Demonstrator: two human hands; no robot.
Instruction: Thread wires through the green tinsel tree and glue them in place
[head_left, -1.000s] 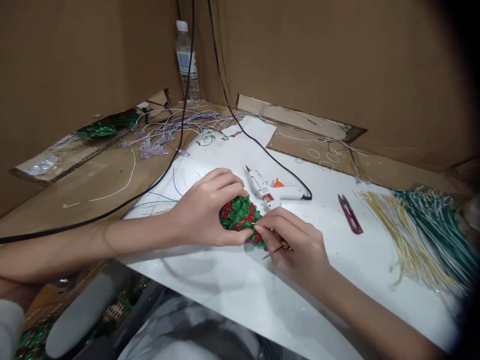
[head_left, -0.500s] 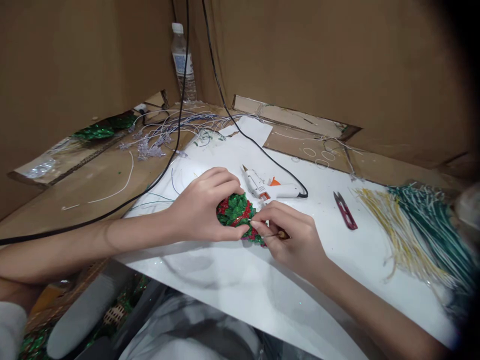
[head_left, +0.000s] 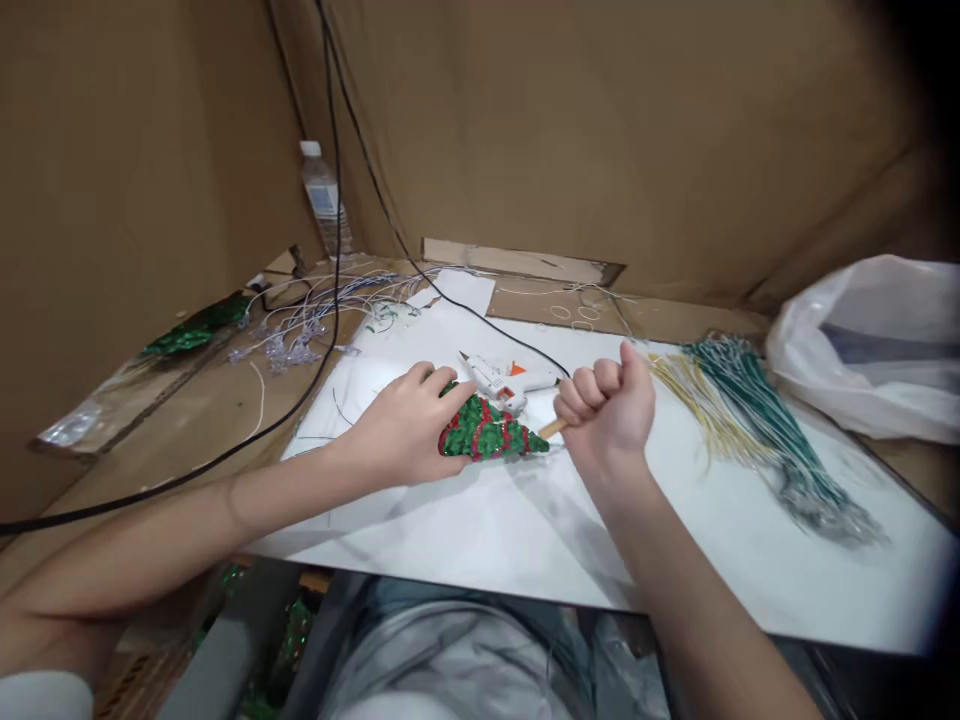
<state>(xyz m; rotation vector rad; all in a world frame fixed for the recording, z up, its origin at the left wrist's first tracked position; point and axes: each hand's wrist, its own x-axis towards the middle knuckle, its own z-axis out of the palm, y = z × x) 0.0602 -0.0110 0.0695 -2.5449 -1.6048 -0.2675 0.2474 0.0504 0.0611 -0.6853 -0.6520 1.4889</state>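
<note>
My left hand (head_left: 420, 425) is closed around the wide end of a small cone-shaped Christmas tree (head_left: 495, 432), green with red bands and lying on its side. Its tip points right, toward my right hand (head_left: 609, 405). That hand is a fist with the thumb up, wrapped round a wooden-handled tool (head_left: 553, 429). A short length of the handle sticks out beside the tree's tip; the tool's working end cannot be made out. Just behind the tree lies a white hot glue gun (head_left: 510, 380) with an orange trigger.
Green and yellow wires (head_left: 739, 400) lie bundled at right, before a white plastic bag (head_left: 870, 350). Black cables (head_left: 335, 200) hang across the left side. Clear star-shaped lights (head_left: 296, 345) with white wires and a water bottle (head_left: 326, 205) are at back left. Cardboard walls (head_left: 562, 130) enclose the table.
My right hand has moved away from the tree's surface and turned into a raised fist round the tool. The tree has turned to show its tip. The view has shifted right, showing the bag.
</note>
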